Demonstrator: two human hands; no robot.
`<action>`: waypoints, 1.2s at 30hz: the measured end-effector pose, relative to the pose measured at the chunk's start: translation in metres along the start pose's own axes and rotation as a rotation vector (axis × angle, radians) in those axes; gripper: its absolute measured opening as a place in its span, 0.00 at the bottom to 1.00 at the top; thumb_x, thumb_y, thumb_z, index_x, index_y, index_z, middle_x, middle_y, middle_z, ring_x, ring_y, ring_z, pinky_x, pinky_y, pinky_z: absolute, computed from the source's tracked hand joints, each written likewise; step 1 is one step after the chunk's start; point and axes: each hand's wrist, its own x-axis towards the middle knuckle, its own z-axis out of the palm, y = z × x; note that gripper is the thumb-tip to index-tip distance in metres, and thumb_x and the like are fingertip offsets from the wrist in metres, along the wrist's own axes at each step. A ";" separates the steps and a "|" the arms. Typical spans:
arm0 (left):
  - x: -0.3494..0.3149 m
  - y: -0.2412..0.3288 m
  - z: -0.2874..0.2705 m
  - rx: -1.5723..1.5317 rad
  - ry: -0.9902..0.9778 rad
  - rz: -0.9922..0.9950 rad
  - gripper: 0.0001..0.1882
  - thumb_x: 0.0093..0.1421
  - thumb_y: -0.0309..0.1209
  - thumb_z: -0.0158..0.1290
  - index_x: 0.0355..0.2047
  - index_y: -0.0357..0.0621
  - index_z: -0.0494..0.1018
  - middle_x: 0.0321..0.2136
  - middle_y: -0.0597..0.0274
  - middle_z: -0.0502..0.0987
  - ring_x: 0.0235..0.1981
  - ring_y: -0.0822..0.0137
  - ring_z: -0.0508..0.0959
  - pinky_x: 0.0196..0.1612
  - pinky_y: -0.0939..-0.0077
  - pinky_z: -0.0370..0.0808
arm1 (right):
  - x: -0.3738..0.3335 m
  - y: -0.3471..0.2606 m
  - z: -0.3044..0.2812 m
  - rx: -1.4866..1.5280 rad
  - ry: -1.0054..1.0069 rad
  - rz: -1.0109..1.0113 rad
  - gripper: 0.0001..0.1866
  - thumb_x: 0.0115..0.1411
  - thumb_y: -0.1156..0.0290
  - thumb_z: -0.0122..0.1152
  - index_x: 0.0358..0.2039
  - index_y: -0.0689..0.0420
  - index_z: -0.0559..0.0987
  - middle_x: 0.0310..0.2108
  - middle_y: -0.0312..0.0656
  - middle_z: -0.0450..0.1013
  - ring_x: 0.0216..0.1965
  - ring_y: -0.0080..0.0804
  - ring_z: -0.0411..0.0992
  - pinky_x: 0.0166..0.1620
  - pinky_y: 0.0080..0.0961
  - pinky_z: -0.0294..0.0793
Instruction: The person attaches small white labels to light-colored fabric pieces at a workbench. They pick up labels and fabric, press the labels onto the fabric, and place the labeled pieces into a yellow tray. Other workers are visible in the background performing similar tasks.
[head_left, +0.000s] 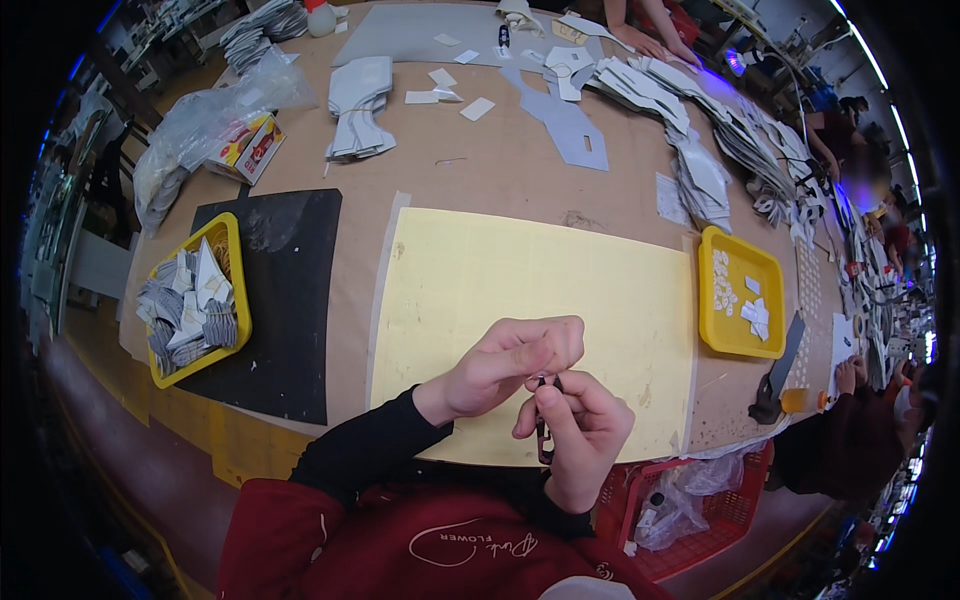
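Note:
Both of my hands meet in front of me over the near part of the yellow sheet (pixel 540 270). My right hand (pixel 585 425) is closed around a small dark tool with cut-outs along its body (pixel 544 448); its lower end sticks out below the fingers. My left hand (pixel 505 365) is curled shut, its fingertips at the tool's upper end. Something tiny and pale shows between the two hands, too small to name. Whether the left fingers grip that bit or the tool's tip is hidden.
A yellow tray (pixel 242 300) of bundled grey-white pieces rests partly on a black mat (pixel 300 300) at left. Another yellow tray (pixel 712 330) holds small white pieces at right. Stacked grey panels (pixel 640 95) lie farther back. Below the table edge is a red basket (pixel 735 530). Co-workers are nearby.

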 end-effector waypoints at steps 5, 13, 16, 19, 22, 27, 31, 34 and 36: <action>0.001 0.008 0.001 0.133 0.029 -0.003 0.23 0.71 0.47 0.46 0.23 0.45 0.67 0.27 0.68 0.62 0.28 0.73 0.60 0.34 0.79 0.59 | 0.000 -0.003 -0.001 -0.024 0.016 0.026 0.06 0.66 0.80 0.58 0.38 0.71 0.79 0.21 0.38 0.74 0.22 0.19 0.71 0.27 0.15 0.71; 0.002 0.015 0.004 0.296 0.077 -0.010 0.26 0.70 0.48 0.45 0.20 0.44 0.65 0.25 0.66 0.61 0.30 0.69 0.60 0.34 0.75 0.58 | 0.001 -0.006 -0.003 -0.060 0.034 0.037 0.07 0.67 0.77 0.58 0.38 0.70 0.79 0.20 0.36 0.73 0.21 0.18 0.70 0.25 0.15 0.69; 0.003 0.013 0.003 0.284 0.057 0.056 0.23 0.71 0.44 0.45 0.24 0.41 0.69 0.27 0.67 0.64 0.27 0.74 0.62 0.33 0.80 0.61 | 0.001 -0.007 -0.002 -0.021 0.040 0.055 0.07 0.67 0.77 0.57 0.37 0.70 0.79 0.19 0.36 0.73 0.21 0.18 0.69 0.25 0.15 0.68; 0.002 0.014 0.004 0.308 0.044 0.074 0.23 0.72 0.44 0.45 0.24 0.40 0.69 0.27 0.67 0.64 0.27 0.74 0.62 0.32 0.80 0.61 | -0.001 -0.010 -0.003 -0.073 0.026 0.051 0.07 0.67 0.78 0.57 0.38 0.69 0.79 0.19 0.35 0.72 0.21 0.17 0.69 0.25 0.15 0.68; -0.006 0.018 0.010 0.349 0.056 0.048 0.23 0.72 0.43 0.44 0.24 0.40 0.69 0.28 0.67 0.64 0.26 0.75 0.63 0.31 0.80 0.62 | -0.008 -0.016 -0.007 -0.107 -0.031 0.085 0.06 0.66 0.79 0.58 0.38 0.69 0.79 0.18 0.35 0.72 0.20 0.17 0.69 0.25 0.15 0.68; -0.030 0.014 0.029 0.424 0.202 0.040 0.26 0.72 0.45 0.42 0.20 0.43 0.65 0.25 0.62 0.63 0.28 0.67 0.63 0.31 0.74 0.60 | -0.018 -0.020 -0.010 -0.173 -0.124 0.174 0.05 0.65 0.80 0.58 0.39 0.68 0.80 0.18 0.36 0.74 0.20 0.17 0.71 0.25 0.14 0.71; -0.042 0.009 0.036 0.412 0.222 0.041 0.26 0.73 0.44 0.41 0.20 0.42 0.65 0.25 0.62 0.63 0.28 0.66 0.64 0.31 0.74 0.61 | -0.026 -0.023 -0.015 -0.143 -0.166 0.300 0.06 0.65 0.79 0.58 0.40 0.68 0.80 0.19 0.36 0.75 0.21 0.18 0.73 0.26 0.15 0.72; -0.042 0.007 0.039 0.414 0.229 0.019 0.26 0.73 0.45 0.42 0.20 0.42 0.65 0.25 0.62 0.63 0.28 0.67 0.64 0.31 0.75 0.61 | -0.028 -0.020 -0.018 -0.078 -0.164 0.284 0.07 0.66 0.79 0.58 0.40 0.68 0.80 0.19 0.36 0.75 0.21 0.17 0.72 0.25 0.14 0.71; -0.040 0.005 0.042 0.427 0.237 0.016 0.27 0.73 0.46 0.41 0.20 0.41 0.65 0.25 0.62 0.63 0.28 0.67 0.64 0.31 0.75 0.61 | -0.029 -0.018 -0.021 -0.068 -0.173 0.268 0.08 0.67 0.78 0.55 0.41 0.70 0.79 0.20 0.39 0.75 0.19 0.18 0.70 0.23 0.14 0.66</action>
